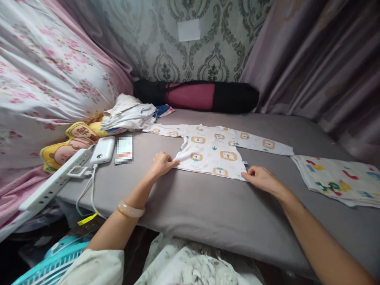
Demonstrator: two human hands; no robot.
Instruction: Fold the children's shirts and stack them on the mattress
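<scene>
A small white long-sleeved shirt with lion prints lies spread flat on the grey sheet, its sleeves stretched out to both sides. My left hand, below a pale bangle on the wrist, pinches the shirt's near left hem corner between thumb and fingers. At the near right hem corner, beside a small tag, my right hand is closed on the fabric. The hem lies fairly straight between the two hands.
Folded patterned cloth lies at the right. Crumpled clothes, yellow plush toys, a white power bank and a power strip are at the left. A black and red bag lies along the wall.
</scene>
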